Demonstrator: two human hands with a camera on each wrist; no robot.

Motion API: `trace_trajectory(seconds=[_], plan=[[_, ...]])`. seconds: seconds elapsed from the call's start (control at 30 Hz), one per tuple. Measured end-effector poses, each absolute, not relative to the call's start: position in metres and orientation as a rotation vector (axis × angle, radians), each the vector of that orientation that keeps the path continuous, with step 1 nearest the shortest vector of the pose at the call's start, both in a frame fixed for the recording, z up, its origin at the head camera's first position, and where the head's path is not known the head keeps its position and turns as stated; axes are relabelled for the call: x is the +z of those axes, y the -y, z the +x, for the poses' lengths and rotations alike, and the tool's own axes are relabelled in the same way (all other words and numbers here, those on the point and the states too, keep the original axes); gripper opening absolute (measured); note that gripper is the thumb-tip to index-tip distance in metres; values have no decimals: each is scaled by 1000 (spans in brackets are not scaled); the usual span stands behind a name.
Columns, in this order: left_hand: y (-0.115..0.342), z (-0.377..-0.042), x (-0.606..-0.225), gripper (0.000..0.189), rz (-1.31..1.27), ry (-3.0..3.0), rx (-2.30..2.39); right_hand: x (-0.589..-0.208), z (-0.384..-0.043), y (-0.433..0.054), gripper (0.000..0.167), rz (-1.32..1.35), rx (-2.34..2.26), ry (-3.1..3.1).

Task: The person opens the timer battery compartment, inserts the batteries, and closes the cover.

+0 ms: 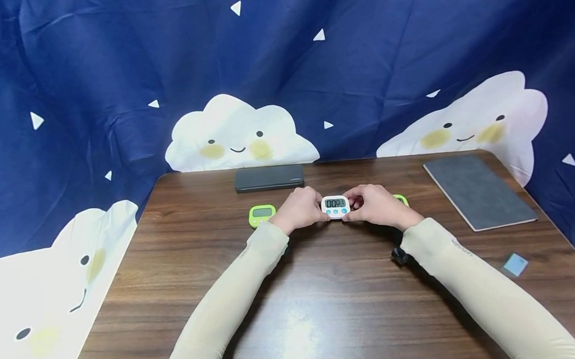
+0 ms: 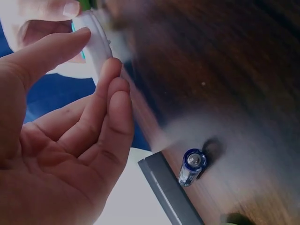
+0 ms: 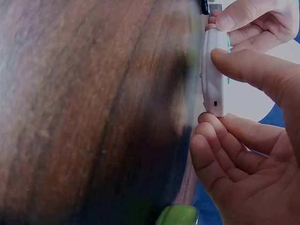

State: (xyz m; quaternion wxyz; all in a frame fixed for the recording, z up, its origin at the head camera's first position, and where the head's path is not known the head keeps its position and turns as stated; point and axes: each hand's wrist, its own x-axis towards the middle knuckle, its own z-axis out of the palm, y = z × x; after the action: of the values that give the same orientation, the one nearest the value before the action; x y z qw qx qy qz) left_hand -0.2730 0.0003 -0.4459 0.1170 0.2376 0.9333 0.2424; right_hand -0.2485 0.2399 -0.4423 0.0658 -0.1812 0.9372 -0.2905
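A white digital timer [image 1: 335, 207] with blue buttons is held upright between both hands, its lit display facing the head camera. My left hand [image 1: 301, 209] pinches its left end between thumb and fingers. At the other end my right hand [image 1: 375, 204] grips it the same way, thumb at the lower edge. The right wrist view shows the white casing [image 3: 214, 89] side-on, with a small dark slot near one end. Beside the left wrist lies a green timer [image 1: 262, 214]; another green timer [image 1: 401, 199] is mostly hidden behind the right hand.
A dark flat case [image 1: 269, 178] lies at the table's back edge. In the left wrist view, a blue battery [image 2: 191, 167] is near it. To the right are a grey notebook [image 1: 478, 190] and a small light-blue pad [image 1: 515, 264]. A blue cloud-print curtain [image 1: 349, 60] hangs behind.
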Motion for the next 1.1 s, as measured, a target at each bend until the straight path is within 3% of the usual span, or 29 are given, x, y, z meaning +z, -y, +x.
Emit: trace_trajectory(seconds=[0.43,0.6,0.7,0.8,0.83,1.1], plan=[[-2,-262,-440,21,668,-2760,637,-448,-250,-238,46,-543,-846,-2809],[5,-274,-453,31,670,-2749,693,-447,-251,-241,59,-505,-858,-2814],[27,-276,-448,43,701,-2759,787,-439,-253,-237,69,-481,-898,-2833],[65,-277,-445,55,725,-2788,960,-429,-258,-220,68,-487,-961,-2853],[78,-268,-432,55,711,-2778,1026,-426,-259,-212,68,-494,-984,-2855],[175,-266,-446,53,634,-2768,1353,-429,-266,-134,67,-614,-1166,-2718]])
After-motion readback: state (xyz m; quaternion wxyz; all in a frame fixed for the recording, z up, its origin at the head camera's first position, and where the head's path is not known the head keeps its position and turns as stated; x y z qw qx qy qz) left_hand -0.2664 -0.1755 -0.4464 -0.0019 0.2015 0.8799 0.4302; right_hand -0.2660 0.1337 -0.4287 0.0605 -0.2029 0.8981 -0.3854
